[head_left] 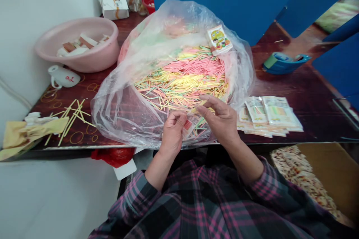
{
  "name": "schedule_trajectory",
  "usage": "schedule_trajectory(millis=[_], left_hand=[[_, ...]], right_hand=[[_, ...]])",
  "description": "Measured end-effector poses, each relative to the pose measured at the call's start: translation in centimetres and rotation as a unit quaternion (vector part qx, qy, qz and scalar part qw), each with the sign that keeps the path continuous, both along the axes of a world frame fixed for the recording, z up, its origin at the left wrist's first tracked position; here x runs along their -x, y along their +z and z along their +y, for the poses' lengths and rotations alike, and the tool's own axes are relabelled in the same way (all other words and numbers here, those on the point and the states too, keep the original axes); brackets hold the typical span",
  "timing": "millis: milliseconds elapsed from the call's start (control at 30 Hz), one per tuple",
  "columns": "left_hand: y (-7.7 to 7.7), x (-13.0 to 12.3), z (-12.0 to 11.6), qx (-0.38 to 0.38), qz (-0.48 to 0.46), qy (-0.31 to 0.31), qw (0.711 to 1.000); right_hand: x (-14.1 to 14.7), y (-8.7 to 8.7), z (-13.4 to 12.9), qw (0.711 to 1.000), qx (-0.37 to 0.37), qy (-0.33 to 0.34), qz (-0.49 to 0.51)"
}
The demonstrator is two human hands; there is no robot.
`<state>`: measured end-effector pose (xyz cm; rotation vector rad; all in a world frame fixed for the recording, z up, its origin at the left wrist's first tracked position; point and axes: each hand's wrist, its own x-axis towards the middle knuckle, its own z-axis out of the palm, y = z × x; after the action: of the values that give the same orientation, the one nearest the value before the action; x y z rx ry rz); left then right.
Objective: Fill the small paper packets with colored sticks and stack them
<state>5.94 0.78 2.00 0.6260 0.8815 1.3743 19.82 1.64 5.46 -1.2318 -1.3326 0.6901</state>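
thin pastel sticks (193, 68), crinkled bag (112, 110), flat packet (187, 128)

We hold a clear packet (188, 128) in our left hand (173, 130); beyond it lie coloured sticks (193, 78), and right of our right hand (221, 118), flat filled packets (279, 112).

Big plastic bag (112, 108) hogs the middle of the table (322, 115), pink basin (86, 59) and white mug (64, 77) crowd its left, so tbh the easiest lane for a hand is right, between the flat packets (280, 112) and that blue container (284, 67).
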Motion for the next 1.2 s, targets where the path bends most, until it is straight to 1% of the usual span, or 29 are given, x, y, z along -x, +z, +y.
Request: schedule_trajectory(millis=[167,300,367,467,533,600,633,733,800,900,967,1067,1133,1200], left_hand=[[0.2,-0.1,0.0,-0.007,0.021,0.010,1.000],[0.2,-0.2,0.1,-0.019,0.026,0.013,0.999],[0.2,-0.4,0.1,-0.026,0.030,0.016,0.999],[0.0,-0.6,0.2,-0.044,0.042,0.031,0.998],[-0.1,-0.7,0.2,-0.055,0.052,0.037,0.996],[0.1,-0.6,0.1,-0.051,0.056,0.031,0.997],[0.2,-0.5,0.1,-0.042,0.052,0.017,0.998],[0.7,-0.2,0.0,-0.008,0.031,-0.056,0.998],[0.9,-0.1,0.0,-0.001,0.027,-0.088,0.996],[1.1,-0.2,-0.2,-0.002,0.040,-0.086,0.995],[1.0,-0.2,-0.3,-0.002,0.057,-0.095,0.994],[0.9,0.0,-0.4,-0.012,0.102,-0.118,0.988],[1.0,0.2,-0.3,-0.017,0.137,-0.112,0.984],[1.1,0.2,-0.2,-0.026,0.154,-0.090,0.984]], right_hand=[[-0.1,-0.6,-0.2,0.999,0.027,-0.023,0.036],[0.0,-0.4,-0.4,0.999,0.014,-0.003,0.046],[0.1,-0.1,-0.5,0.999,0.014,0.028,0.035],[0.0,0.2,-0.7,0.992,0.066,0.104,0.006],[0.0,-0.2,-0.7,0.987,0.091,0.131,-0.004],[-0.2,-0.7,-0.6,0.988,0.090,0.122,0.002],[-0.3,-1.0,-0.5,0.990,0.088,0.112,0.012],[-0.6,-1.4,-0.2,0.987,0.109,0.097,0.067],[-0.8,-1.3,-0.1,0.980,0.130,0.093,0.121],[-0.8,-1.2,-0.3,0.966,0.161,0.091,0.180],[-0.7,-1.2,-0.5,0.966,0.173,0.082,0.171],[-0.6,-1.0,-0.9,0.977,0.162,0.064,0.121],[-0.6,-0.8,-1.1,0.982,0.142,0.067,0.102],[-0.7,-0.9,-1.2,0.986,0.121,0.073,0.089]])
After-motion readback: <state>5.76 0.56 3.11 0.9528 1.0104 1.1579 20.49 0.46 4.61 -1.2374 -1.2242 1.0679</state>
